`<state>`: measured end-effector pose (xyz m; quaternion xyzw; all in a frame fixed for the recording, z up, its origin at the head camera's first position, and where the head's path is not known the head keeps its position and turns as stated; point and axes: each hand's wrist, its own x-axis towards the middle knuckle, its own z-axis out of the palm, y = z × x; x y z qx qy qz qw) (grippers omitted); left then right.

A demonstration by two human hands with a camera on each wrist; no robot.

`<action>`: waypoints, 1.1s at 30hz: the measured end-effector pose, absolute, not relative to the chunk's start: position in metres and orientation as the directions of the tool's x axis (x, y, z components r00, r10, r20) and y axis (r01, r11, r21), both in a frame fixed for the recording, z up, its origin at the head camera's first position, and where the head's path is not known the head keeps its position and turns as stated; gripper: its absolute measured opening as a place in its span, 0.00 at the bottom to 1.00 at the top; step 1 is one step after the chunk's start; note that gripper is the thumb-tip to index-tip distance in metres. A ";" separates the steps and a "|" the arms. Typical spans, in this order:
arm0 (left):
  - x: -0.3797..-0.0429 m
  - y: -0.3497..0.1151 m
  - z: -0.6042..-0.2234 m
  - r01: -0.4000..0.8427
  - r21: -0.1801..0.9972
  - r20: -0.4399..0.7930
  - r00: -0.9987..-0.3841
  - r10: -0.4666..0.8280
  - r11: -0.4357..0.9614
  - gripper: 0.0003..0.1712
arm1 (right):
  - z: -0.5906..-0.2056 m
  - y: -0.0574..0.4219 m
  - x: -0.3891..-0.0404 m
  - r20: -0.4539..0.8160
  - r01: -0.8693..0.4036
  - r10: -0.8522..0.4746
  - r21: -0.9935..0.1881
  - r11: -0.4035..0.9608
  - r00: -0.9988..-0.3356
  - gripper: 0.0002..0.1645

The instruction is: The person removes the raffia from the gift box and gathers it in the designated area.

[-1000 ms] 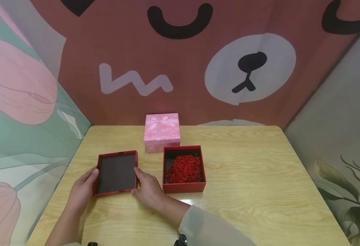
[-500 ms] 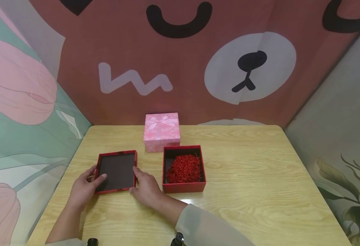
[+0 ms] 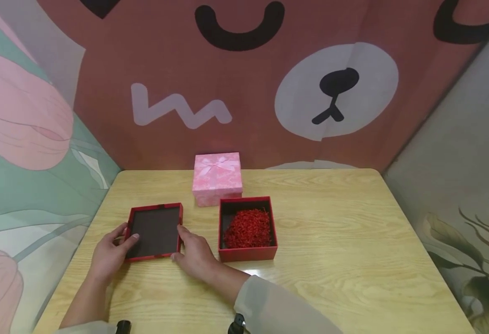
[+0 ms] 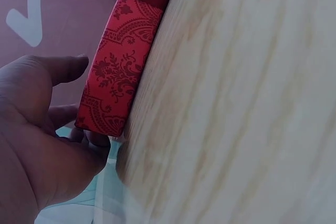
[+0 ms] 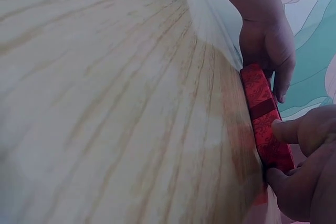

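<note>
A red box lid (image 3: 154, 232) with a dark inside lies upside down on the left of the table. My left hand (image 3: 108, 255) is at its left side, fingers against the outer wall. In the left wrist view, the thumb of that hand (image 4: 42, 129) stands apart from the patterned lid wall. My right hand (image 3: 196, 255) holds the lid's near right corner between thumb and finger. The right wrist view shows its fingertips (image 5: 281, 129) on the red side. Right of the hand stands the red box (image 3: 248, 254), which contains red shredded paper (image 3: 248, 228).
A pink gift box (image 3: 217, 178) with a bow stands at the back, close behind the red box. The wooden table (image 3: 352, 246) reaches back to a printed wall cloth (image 3: 165, 153). Cloth hangs at both sides too.
My left thumb has moved off the lid's rim to over its inside. The lid has tilted down flatter and shifted slightly left. The right hand stays at its corner.
</note>
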<state>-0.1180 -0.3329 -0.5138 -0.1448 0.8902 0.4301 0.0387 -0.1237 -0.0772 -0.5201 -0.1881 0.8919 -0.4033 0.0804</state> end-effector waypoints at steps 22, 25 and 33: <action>-0.110 -0.330 -0.516 -0.180 0.816 -0.033 -0.964 -0.265 0.550 0.41 | -0.499 -0.059 -0.111 0.042 -0.330 -0.451 -0.742 0.584 -0.891 0.54; -0.109 -0.324 -0.512 -0.167 0.814 0.004 -0.956 -0.292 0.557 0.39 | -0.494 -0.055 -0.107 0.044 -0.326 -0.456 -0.760 0.563 -0.889 0.55; -0.108 -0.304 -0.499 -0.155 0.814 0.032 -0.951 -0.309 0.560 0.38 | -0.474 -0.041 -0.097 0.050 -0.337 -0.469 -0.762 0.552 -0.882 0.55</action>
